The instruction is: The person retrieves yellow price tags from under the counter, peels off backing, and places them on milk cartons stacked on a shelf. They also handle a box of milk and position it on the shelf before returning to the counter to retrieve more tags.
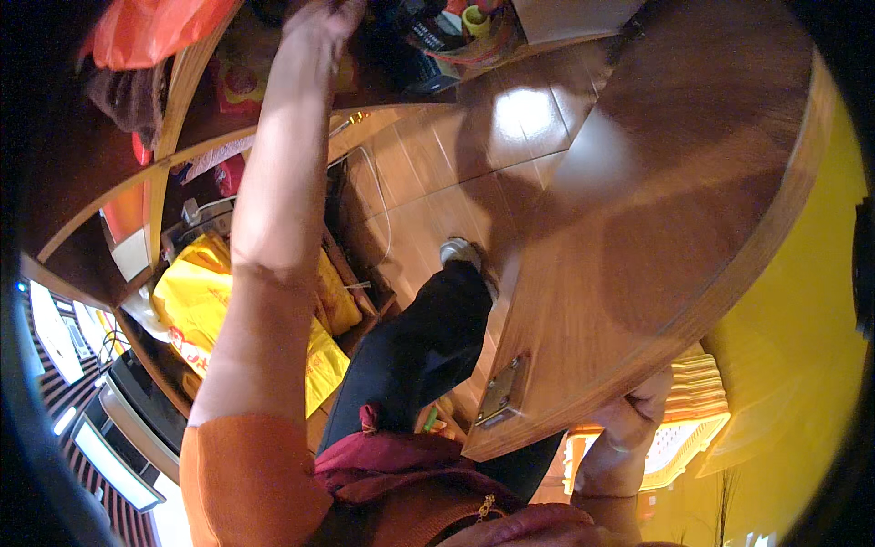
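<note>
My left arm reaches up past an open wooden shelf unit [137, 164]. Blurred at the top edge, my left hand [327, 24] is beside dark, cluttered shelf contents, and its fingers are partly cut off. Whether it holds anything cannot be told. On the other side, my right hand [646, 400] is at the underside of the thick edge of a large wooden panel [656, 260]. The panel hides its fingers, so its grip is unclear. A metal fitting [502, 393] is set into the panel's near corner.
Yellow plastic bags [195, 280] fill a lower shelf compartment. A round container [472, 51] of small items stands at the top. Stacked yellow plastic baskets [690, 417] are below the panel, near a yellow wall [793, 342]. A white cable [383, 198] trails over the tiled floor [417, 184].
</note>
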`<state>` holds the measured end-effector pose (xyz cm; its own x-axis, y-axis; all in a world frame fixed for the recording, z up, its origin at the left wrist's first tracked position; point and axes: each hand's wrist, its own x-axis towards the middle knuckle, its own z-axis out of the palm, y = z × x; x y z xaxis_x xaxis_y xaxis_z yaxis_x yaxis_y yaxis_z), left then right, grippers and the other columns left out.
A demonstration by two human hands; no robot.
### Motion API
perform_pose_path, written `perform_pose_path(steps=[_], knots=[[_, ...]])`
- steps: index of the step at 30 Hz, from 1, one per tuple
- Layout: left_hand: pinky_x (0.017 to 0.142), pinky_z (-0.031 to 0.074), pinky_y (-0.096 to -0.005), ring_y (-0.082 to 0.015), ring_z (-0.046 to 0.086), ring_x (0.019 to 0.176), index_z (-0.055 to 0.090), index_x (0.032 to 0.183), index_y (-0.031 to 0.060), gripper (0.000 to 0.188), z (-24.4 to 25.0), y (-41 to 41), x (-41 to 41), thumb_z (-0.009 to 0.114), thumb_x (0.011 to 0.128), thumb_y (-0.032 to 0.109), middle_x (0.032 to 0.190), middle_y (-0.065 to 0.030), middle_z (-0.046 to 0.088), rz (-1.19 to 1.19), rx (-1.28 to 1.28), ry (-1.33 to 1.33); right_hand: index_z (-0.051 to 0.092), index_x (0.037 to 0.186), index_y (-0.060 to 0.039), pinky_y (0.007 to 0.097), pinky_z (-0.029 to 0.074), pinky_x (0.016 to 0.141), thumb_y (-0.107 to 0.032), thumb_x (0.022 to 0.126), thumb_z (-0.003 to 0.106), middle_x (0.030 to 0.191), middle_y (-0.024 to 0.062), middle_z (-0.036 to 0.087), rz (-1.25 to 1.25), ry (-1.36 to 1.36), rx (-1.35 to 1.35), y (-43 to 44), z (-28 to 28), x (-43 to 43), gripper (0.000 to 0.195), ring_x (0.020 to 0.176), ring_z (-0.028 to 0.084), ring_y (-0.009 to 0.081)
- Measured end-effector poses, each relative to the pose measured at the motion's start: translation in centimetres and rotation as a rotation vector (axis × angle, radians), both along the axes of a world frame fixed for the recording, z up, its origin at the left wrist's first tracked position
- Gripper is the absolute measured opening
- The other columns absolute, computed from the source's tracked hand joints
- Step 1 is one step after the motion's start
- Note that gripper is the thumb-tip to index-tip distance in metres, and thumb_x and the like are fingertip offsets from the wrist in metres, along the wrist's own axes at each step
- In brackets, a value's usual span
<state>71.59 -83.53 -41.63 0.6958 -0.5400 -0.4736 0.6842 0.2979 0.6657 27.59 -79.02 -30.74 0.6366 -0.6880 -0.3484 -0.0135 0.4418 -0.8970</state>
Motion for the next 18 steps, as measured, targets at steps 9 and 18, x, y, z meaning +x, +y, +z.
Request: perform_pose_path(steps=[9, 18], knots=[[0.090, 0.049, -0.0316, -0.0298, 0.054, 0.103, 0.038, 0.115, -0.0111, 0.029, 9.5, 8.5, -13.5, 0.030, 0.089, -0.005, 0.111, -0.0259, 0.050, -0.065, -0.585, 0.374, 0.057, 0.067, -0.0024, 0.0243, 0.034, 0.046, -0.011, 0.074, 0.058, 0.056, 0.0025, 0.052, 0.092, 0.094, 0.161, 0.6, 0.1, -1.6, 0.011, 0.048, 0.048, 0.0126], [0.077, 0.054, -0.0271, -0.0226, 0.059, 0.095, 0.041, 0.115, -0.0025, 0.025, 21.6, 16.3, -25.3, 0.039, 0.090, 0.000, 0.109, -0.0192, 0.055, 0.099, -0.124, 0.739, 0.053, 0.075, -0.0076, 0.0192, 0.026, 0.041, -0.022, 0.087, 0.052, 0.055, -0.0040, 0.048, 0.124, 0.288, 0.248, 1.0, 2.7, -1.0, 0.019, 0.044, 0.037, 0.0031]])
